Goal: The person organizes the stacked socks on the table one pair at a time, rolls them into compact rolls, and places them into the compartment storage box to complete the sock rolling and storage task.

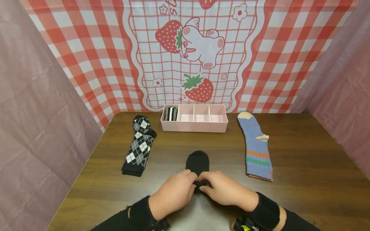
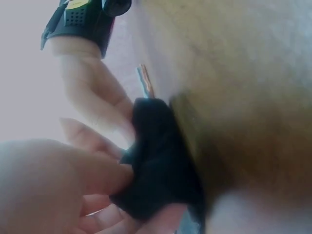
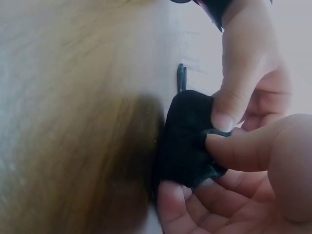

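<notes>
A black sock (image 1: 198, 162) lies on the table in front of me, its rounded end pointing away and its near end bunched up. My left hand (image 1: 175, 190) pinches the near end from the left. From the other side my right hand (image 1: 224, 189) pinches the same end, and the fingertips of both hands meet over it. Close up in the left wrist view, the black sock (image 2: 158, 156) is a thick folded bundle between thumbs and fingers. The right wrist view has both thumbs pressing on the folded black sock (image 3: 187, 141), with fingers underneath it.
Left of the hands lies a pair of argyle socks (image 1: 139, 146). To the right are blue socks (image 1: 256, 149) with orange and green stripes. A pink divided box (image 1: 193, 126) stands at the back, with a rolled striped sock (image 1: 171, 114) in its leftmost compartment.
</notes>
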A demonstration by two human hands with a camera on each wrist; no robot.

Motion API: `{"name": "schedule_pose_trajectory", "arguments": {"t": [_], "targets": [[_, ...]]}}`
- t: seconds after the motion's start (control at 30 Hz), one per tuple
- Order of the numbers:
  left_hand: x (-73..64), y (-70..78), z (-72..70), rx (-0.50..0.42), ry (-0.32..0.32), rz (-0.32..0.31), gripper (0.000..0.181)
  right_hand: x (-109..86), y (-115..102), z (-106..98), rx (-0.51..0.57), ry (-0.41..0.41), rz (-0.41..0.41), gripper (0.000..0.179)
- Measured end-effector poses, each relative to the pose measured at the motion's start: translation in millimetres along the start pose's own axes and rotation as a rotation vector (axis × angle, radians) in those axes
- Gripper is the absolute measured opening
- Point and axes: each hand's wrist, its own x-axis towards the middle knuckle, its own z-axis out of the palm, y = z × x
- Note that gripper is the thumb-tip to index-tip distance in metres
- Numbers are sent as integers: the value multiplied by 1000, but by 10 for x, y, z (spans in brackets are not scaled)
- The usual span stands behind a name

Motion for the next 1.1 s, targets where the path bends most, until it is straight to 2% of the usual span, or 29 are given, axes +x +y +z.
{"name": "schedule_pose_trajectory", "arguments": {"t": [0.13,0.33,0.5,0.67,0.77,0.87,0.97,1.1], "targets": [[5,-12,-22,-79,28,-14,12,-7,-5,-10,13,-19,4,19],[17,-47,-3,-109,32,-19,14,-7,-16,11,-13,2,-24,18],[24,-77,29,-45,25,-18,16,-23,-39,36,-9,73,-47,21],[26,-95,42,23,30,-7,12,-29,-82,59,-104,121,-86,22],[15,-79,23,61,6,8,9,-29,-98,69,-144,126,-82,19],[-5,-38,-13,96,-36,26,15,-30,-106,74,-154,121,-66,16],[-24,15,-50,148,-102,73,18,-28,-108,78,-150,117,-54,15],[-35,72,-63,226,-161,145,9,-26,-104,85,-152,110,-52,14]]}}
